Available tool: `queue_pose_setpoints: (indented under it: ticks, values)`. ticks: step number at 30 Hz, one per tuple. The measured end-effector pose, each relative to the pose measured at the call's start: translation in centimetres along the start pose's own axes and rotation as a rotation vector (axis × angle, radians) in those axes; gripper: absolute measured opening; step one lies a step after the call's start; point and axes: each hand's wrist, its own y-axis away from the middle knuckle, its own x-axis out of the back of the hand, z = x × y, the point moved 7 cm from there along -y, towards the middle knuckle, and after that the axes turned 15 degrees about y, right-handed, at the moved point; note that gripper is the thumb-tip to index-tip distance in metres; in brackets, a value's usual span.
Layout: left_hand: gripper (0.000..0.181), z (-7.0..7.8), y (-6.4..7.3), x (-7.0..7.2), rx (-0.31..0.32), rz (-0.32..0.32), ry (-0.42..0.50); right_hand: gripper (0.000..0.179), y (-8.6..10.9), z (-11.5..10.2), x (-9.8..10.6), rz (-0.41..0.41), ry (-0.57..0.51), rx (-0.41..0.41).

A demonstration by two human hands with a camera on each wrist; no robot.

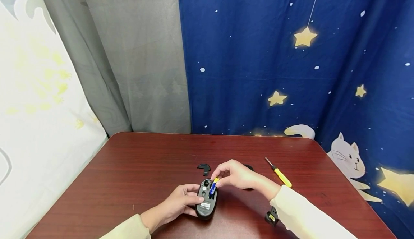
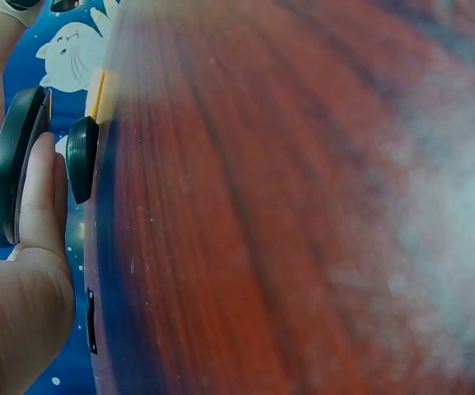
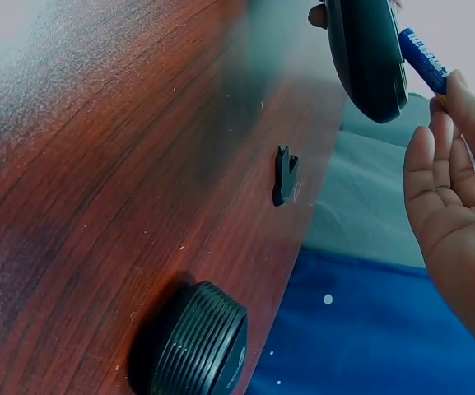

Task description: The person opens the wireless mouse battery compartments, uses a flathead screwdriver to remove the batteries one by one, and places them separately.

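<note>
My left hand [image 1: 182,200] grips a black computer mouse [image 1: 206,210], its underside facing up and the battery slot uncovered. Between thumb and fingertips, my right hand [image 1: 237,175] pinches a blue and yellow battery [image 1: 213,187]. The battery is tilted, its lower end at the slot; how far it sits inside is hidden. In the right wrist view the battery [image 3: 425,62] sticks out from the mouse [image 3: 370,66]. A small black battery cover [image 1: 204,168] lies on the table just beyond the mouse.
A screwdriver [image 1: 282,177] with a yellow handle lies to the right on the brown table [image 1: 145,160]. Behind my right hand is a round black object with ribbed sides [image 3: 200,346], mostly covered in the head view. Curtains [image 1: 242,70] hang past the table's far edge.
</note>
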Motion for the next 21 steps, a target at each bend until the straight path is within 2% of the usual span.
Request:
queue_pose_setpoints:
  ticks: [7,17,21]
  values:
    - [0.051,0.1,0.0,0.0,-0.008,-0.001,-0.001,0.015,0.1,0.6,0.3,0.038,-0.043,-0.032]
    - [0.051,0.3,0.1,0.1,-0.008,0.006,0.004,0.017,-0.1,1.0,0.9,0.122,-0.113,-0.016]
    - [0.051,0.3,0.1,0.2,-0.011,0.005,0.008,0.017,-0.1,1.4,1.0,0.154,-0.097,-0.038]
